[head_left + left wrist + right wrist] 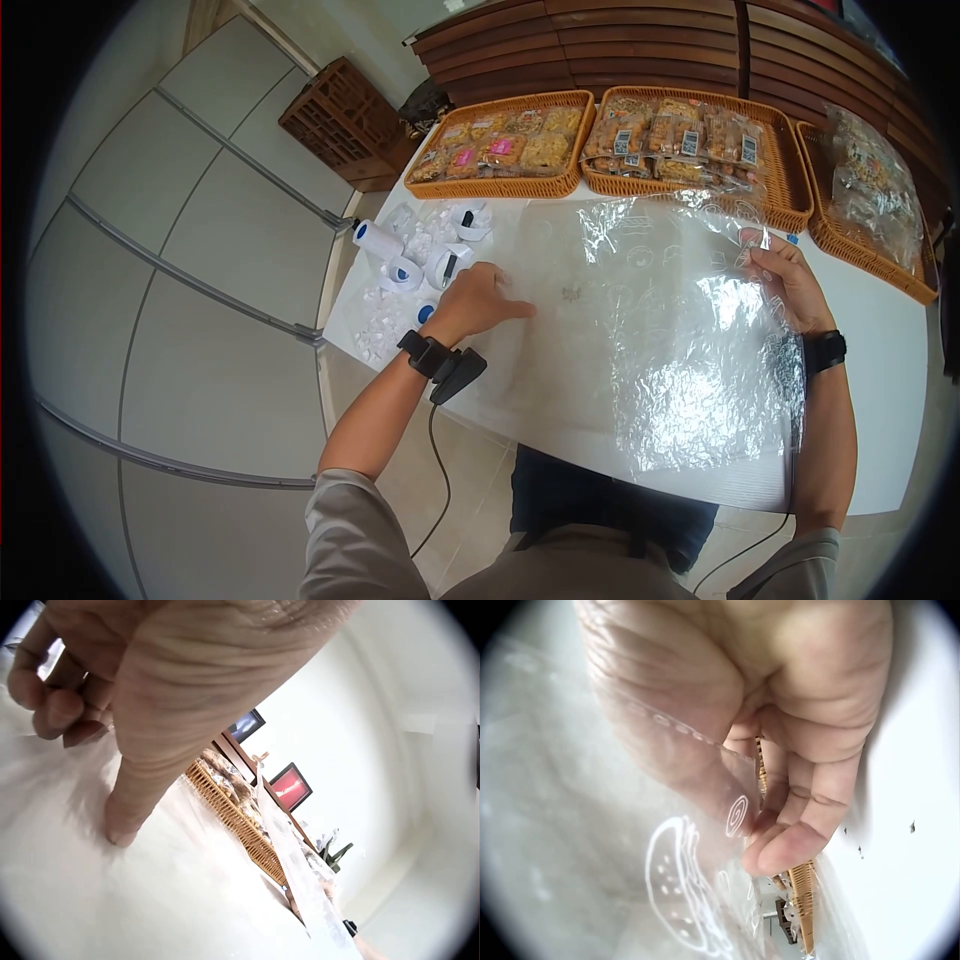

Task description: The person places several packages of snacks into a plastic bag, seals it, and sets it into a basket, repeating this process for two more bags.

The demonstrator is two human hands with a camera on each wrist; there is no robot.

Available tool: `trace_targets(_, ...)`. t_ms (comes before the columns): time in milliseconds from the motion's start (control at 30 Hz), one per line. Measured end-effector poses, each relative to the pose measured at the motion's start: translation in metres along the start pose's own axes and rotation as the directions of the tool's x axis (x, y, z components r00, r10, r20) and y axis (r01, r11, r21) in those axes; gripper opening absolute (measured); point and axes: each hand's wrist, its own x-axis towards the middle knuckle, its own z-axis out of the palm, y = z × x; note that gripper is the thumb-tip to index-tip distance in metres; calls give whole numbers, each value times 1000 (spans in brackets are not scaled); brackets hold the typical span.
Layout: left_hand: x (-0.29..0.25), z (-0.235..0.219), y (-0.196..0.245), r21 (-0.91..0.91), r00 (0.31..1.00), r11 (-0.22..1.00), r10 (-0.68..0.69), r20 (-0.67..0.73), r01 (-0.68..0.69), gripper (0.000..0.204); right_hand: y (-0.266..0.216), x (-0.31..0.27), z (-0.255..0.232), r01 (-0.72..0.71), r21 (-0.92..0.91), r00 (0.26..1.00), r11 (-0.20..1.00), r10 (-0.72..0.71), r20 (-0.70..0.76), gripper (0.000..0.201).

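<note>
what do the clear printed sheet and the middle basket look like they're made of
The clear printed sheet looks like thin, glossy plastic film: it's transparent, wrinkled and throws bright glare. The middle basket looks like rattan or wicker, perhaps lightly varnished, given its brown weave, though plastic is possible.

Left hand [480, 302] toward surface [885, 400] left edge, fingers [58, 709] loosely bent, thumb [126, 817] out; right hand [792, 283] toward right edge, pinching.

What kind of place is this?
Perhaps a small snack-packing corner, in a shop or a home; can't tell which. Clues: wicker baskets of bagged snacks, and clear film with white food drawings over a white table.
</note>
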Motion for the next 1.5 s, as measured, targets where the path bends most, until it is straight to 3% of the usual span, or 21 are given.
trace_targets(67, 1, 6, -7, -46, 994, 996, 72, -80, -76, 58, -1, -1, 2, 7, 8, 1000, 1000, -7, 2, 27)
trace_targets(267, 3, -3, 2, -99, 991, 994, -30, 134, 44, 39, -3, -2, 3, -6, 31, 1000, 999, 6, 6, 26)
trace_targets(467, -8, -6, 3, -290, 997, 957, 38, 65, -17, 28, -3, -2, 7, 9, 69, 1000, 998, -8, -10, 26)
trace_targets(567, -23, -17, 8, -600, 998, 798, -63, 11, 57, 24, -5, -4, 7, 14, 71, 1000, 997, -14, -6, 26)
trace_targets(600, -13, -16, -13, -570, 994, 815, -113, 16, 102, 26, -5, -3, 5, 12, 73, 1000, 997, -12, 4, 26)
trace_targets(700, -14, -34, -28, -645, 998, 763, -2, 66, 44, 30, -4, -2, 3, 13, 77, 1000, 997, -15, 23, 27)
trace_targets(733, -16, -40, -30, -644, 996, 760, -72, 45, 84, 33, -4, -3, 4, 16, 75, 1000, 997, -18, 20, 26)
trace_targets(833, -20, -60, -41, -613, 995, 787, -97, -21, 64, 36, -3, -2, 6, 23, 86, 1000, 996, -23, 4, 26)
trace_targets(867, -14, -62, -58, -581, 994, 812, -98, -42, 56, 48, -2, -1, 6, 25, 93, 1000, 995, -25, 0, 25)
trace_targets(967, -15, -68, -70, -322, 974, 934, -197, -111, 152, 63, 0, 0, 1, -5, 76, 999, 997, 1, 43, 22)
trace_targets(1067, -14, -59, -88, -256, 959, 966, -96, -268, 25, 72, 0, -1, 5, -26, 66, 999, 997, 28, -31, 18)
trace_targets(1167, -18, -66, -60, -98, 912, 983, 103, -398, -154, 71, -2, -1, 8, -20, 64, 1000, 998, 21, -10, 16)
trace_targets(1233, -21, -72, -24, -277, 969, 940, 147, -199, -200, 62, -2, -2, 8, -27, 68, 999, 997, 29, -17, 16)
trace_targets(1367, -14, -48, 37, -526, 971, 833, 235, 55, -171, 59, -3, -4, 9, -31, 60, 999, 998, 33, -23, 17)
trace_targets(1467, 20, -11, 53, -459, 950, 847, 313, 19, -269, 58, -2, -3, 8, -30, 119, 999, 992, 34, -29, 17)
trace_targets(1500, 28, -3, 60, -520, 958, 823, 285, 29, -229, 60, -3, -3, 9, -29, 146, 999, 989, 33, -29, 17)
